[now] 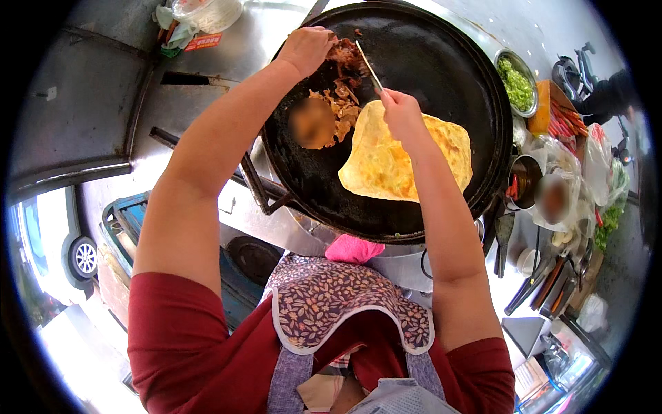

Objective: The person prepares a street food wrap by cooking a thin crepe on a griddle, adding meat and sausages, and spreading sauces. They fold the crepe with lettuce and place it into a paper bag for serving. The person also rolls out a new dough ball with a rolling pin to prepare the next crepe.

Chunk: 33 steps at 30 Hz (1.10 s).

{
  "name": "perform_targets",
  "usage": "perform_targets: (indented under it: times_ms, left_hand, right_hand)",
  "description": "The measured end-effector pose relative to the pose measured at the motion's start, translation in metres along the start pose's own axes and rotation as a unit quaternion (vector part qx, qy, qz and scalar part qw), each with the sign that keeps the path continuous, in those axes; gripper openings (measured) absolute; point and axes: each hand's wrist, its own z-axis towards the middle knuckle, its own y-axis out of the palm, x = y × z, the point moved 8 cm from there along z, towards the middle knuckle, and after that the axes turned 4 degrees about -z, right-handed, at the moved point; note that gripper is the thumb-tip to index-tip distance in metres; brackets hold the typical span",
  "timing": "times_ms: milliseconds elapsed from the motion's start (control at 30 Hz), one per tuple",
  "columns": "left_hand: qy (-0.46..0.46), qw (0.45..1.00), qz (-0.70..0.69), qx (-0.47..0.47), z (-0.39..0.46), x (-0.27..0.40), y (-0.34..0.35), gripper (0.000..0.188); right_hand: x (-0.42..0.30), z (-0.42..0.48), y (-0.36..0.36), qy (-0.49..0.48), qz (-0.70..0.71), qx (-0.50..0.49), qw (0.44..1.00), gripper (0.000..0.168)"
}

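Note:
My right hand point(402, 111) grips a thin flat metal blade point(370, 67), seen nearly edge-on; whether it is a knife or a scraper is unclear. The blade's far end stands beside dark shredded meat point(345, 56) on the round black griddle point(445, 62). At the meat's left is my left hand point(307, 49), its fingertips bent down; what they hold, if anything, is hidden. Lighter chopped pieces point(342, 111) trail from the meat toward me, next to a blurred brownish round patch point(312, 123). A golden flatbread point(382, 165) lies flat on the griddle, partly beneath my right wrist and forearm.
Right of the griddle stand a metal bowl of chopped greens point(514, 85), a pot of dark liquid point(525, 178) and plastic bags point(597, 160). Nearer me lie a scraper point(502, 238) and several long-handled tools point(549, 282). A handle bar point(253, 178) juts from the griddle's left side.

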Motion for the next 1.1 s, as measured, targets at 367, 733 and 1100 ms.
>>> perform_targets:
  times_ms: [367,733,1100]
  left_hand:
    - [-0.064,0.981,-0.169,0.074,-0.017,-0.008,-0.018,0.025]
    - [0.013,0.999,-0.047,0.019,-0.033,0.025,0.0,0.028]
    - [-0.087,0.983,-0.161,0.018,-0.022,-0.021,-0.04,0.029]
  right_hand:
    - [0.012,-0.024,0.01,0.064,0.067,-0.016,0.996,0.033]
    - [0.025,-0.018,0.02,0.218,0.357,-0.113,0.901,0.025]
    - [0.001,-0.044,0.004,0.041,0.186,-0.002,0.982,0.036]
